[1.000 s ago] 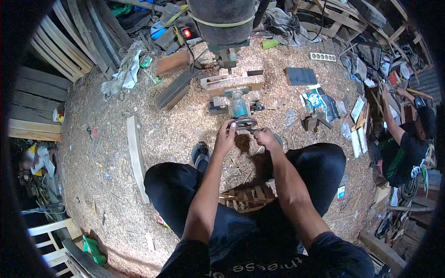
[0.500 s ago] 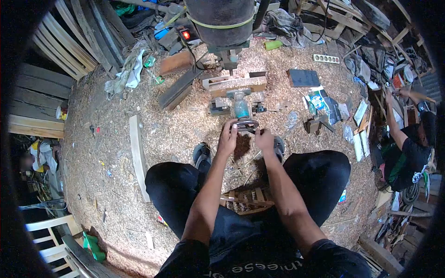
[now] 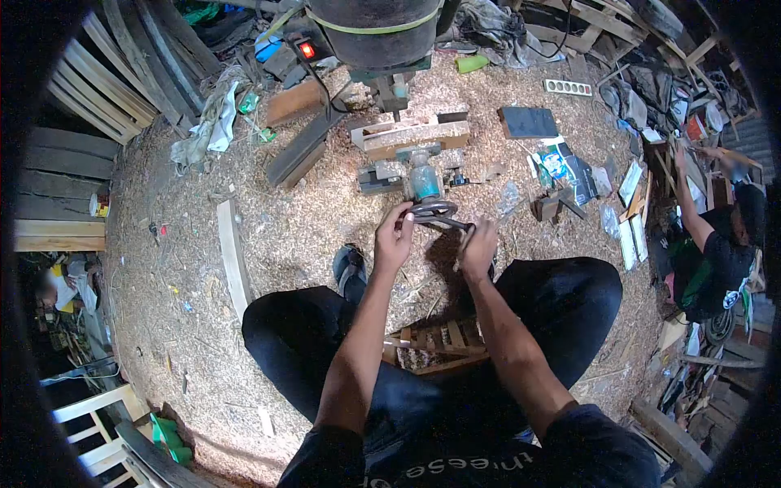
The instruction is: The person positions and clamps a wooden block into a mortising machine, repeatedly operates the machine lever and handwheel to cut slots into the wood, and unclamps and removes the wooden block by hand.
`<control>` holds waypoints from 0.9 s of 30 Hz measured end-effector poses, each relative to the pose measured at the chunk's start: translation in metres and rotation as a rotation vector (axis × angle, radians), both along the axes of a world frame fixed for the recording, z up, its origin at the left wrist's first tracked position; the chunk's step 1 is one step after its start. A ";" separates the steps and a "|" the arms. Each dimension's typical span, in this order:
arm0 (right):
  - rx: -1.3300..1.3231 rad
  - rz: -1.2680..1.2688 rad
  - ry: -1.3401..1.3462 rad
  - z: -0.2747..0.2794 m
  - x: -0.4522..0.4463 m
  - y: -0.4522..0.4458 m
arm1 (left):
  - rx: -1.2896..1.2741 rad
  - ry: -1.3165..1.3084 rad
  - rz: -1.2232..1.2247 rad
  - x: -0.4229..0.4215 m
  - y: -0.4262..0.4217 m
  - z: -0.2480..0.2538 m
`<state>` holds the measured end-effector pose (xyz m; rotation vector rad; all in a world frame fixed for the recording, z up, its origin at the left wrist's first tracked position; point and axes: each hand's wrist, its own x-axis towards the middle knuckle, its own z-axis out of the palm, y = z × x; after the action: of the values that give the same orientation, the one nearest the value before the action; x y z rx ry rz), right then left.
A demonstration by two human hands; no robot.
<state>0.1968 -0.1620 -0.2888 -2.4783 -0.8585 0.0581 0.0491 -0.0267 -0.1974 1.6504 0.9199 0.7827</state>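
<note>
A dark metal handwheel [image 3: 433, 210] sits at the front of a floor-standing machine. My left hand [image 3: 394, 237] is closed with its fingers on the wheel's left rim, the thumb lifted a little. My right hand [image 3: 477, 246] is wrapped round the end of a dark lever [image 3: 449, 221] that runs out just below the wheel. Behind the wheel is the machine's blue-green column [image 3: 424, 180]. Above it a wooden workpiece [image 3: 419, 142] with a hollow in its top lies on the machine's bed. The tool head [image 3: 393, 93] hangs over the workpiece, below a large dark motor [image 3: 374, 39].
Wood shavings [image 3: 301, 236] cover the floor. Dark wooden beams [image 3: 305, 150], a dark block [image 3: 529, 123], a power strip [image 3: 568, 87] and a long pale board [image 3: 233, 256] lie around. At the right, a co-worker [image 3: 720, 252] reaches toward scrap wood. A lit red switch [image 3: 307, 50] stands beside the motor.
My right hand has moved right, away from the wheel, with the lever now showing between them. My left hand stays at the wheel rim, slightly lower left. The view has shifted slightly.
</note>
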 end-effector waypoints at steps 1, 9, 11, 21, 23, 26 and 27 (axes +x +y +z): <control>-0.010 0.083 -0.026 -0.001 -0.010 -0.009 | 0.009 -0.010 0.004 0.002 -0.002 0.000; -0.046 0.306 0.153 -0.028 -0.005 -0.012 | 0.137 -0.020 -0.040 -0.007 -0.009 -0.015; -0.136 0.341 0.241 -0.043 0.012 -0.008 | 0.108 -0.003 -0.060 -0.008 -0.010 -0.011; 0.477 -0.009 0.340 0.070 0.025 0.049 | 0.034 -0.005 -0.046 0.001 -0.007 0.031; 0.647 0.052 0.340 0.135 0.018 0.065 | 0.102 -0.014 0.002 0.005 -0.004 0.058; 0.825 0.208 0.211 0.229 0.016 0.088 | 0.435 -0.094 0.114 0.017 0.014 0.113; 0.882 0.227 0.207 0.262 0.016 0.096 | 0.434 -0.143 0.160 0.023 0.022 0.141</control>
<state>0.2129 -0.0656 -0.0263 -1.5235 -0.8329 0.0090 0.0718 -0.0051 -0.0559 1.8749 0.8260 1.2630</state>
